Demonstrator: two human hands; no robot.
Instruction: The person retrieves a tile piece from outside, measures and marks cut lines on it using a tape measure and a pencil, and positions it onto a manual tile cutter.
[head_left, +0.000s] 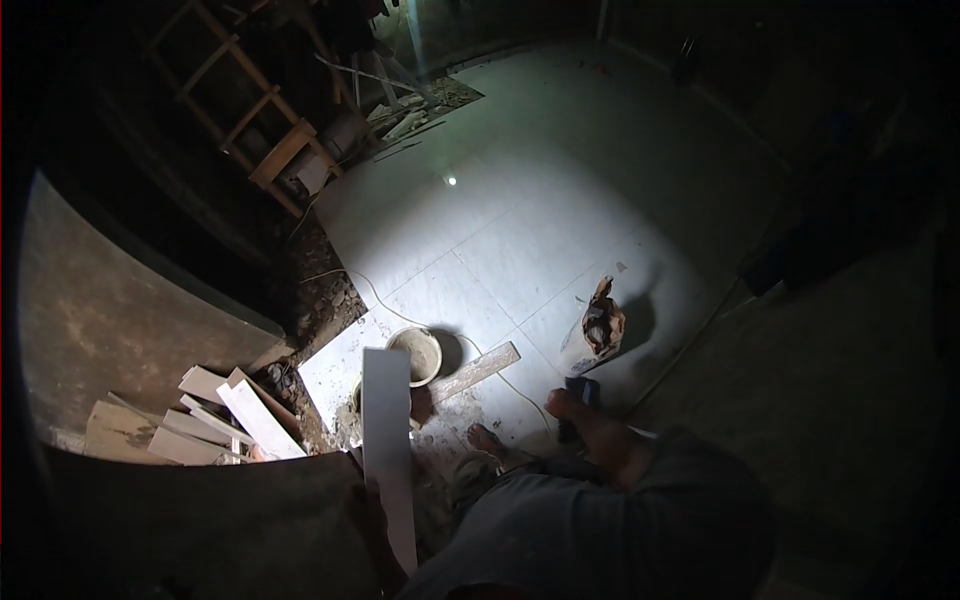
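Observation:
My left hand [366, 512], dim at the lower edge of the lit area, grips the side of a long white tile strip [388, 430] that stands out toward the camera. My right hand [567, 403] is closed around a dark tool [582, 392]; its exact kind is hard to make out in the shadow. Just beyond the strip is a round bucket [436, 358] with grey material inside, partly covered by the strip. A pale, smeared straight board [480, 370] lies on the floor between my hands. Ahead of the right hand stands a torn, open paper bag [590, 345].
Large white floor tiles [520, 230] spread ahead. A thin cable [375, 287] snakes across them past the bucket. Tile offcuts [262, 420] lean in a pile at left, beside rubble [335, 300]. A wooden ladder-like frame [240, 125] stands at the back left. My bare foot [487, 440] is near the board.

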